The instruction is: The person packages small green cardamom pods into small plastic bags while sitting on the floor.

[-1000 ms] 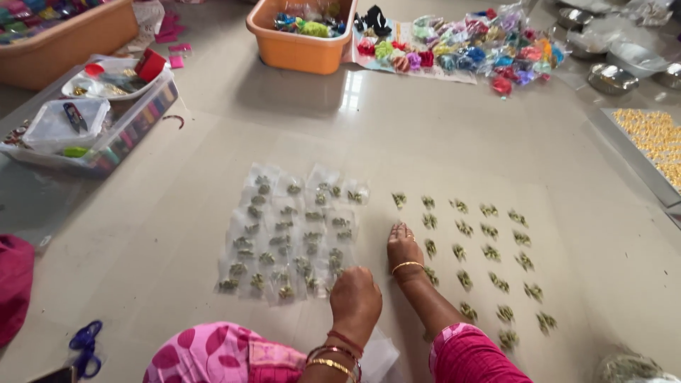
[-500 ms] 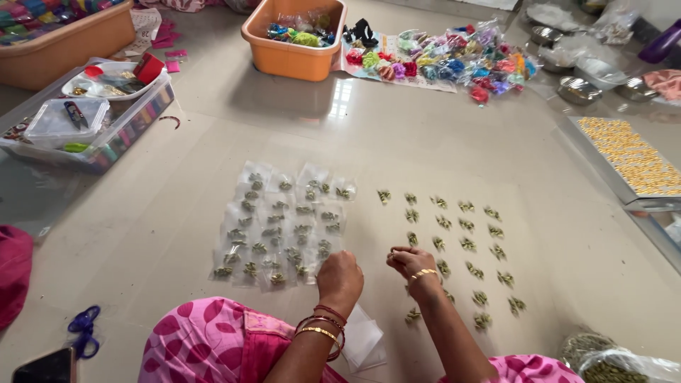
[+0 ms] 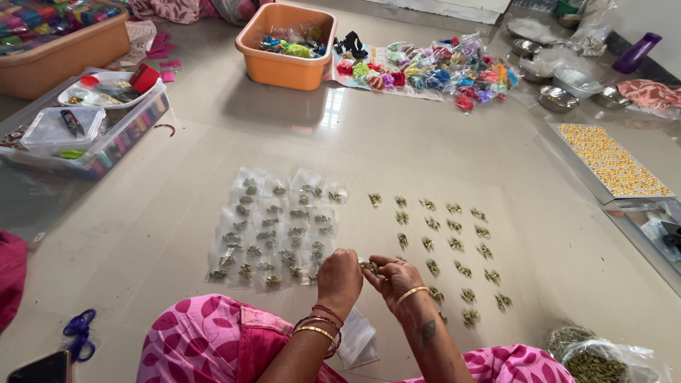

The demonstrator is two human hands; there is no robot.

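Spread over the tiled floor point(image 3: 425, 152): clear packets point(image 3: 273, 227) in a block, loose green-gold clusters point(image 3: 454, 245) in rows beside them (near the knees). Left hand point(image 3: 339, 278) and right hand point(image 3: 394, 279) meeting there, both grips closed on one small cluster point(image 3: 369, 267).

Looks like a home doubling as a small craft workshop, all done sitting on a polished tiled floor point(image 3: 425, 149). Orange plastic tub point(image 3: 284, 60) of colourful bits, heap of bright fabric flowers in packets point(image 3: 433, 71), clear storage box point(image 3: 106, 135) with snips and thread, steel bowls point(image 3: 557, 98) off to the side, tray of yellow beads point(image 3: 613, 159). Rows of tiny green-gold pieces point(image 3: 454, 248) and small clear pouches point(image 3: 273, 227) laid out by hand.
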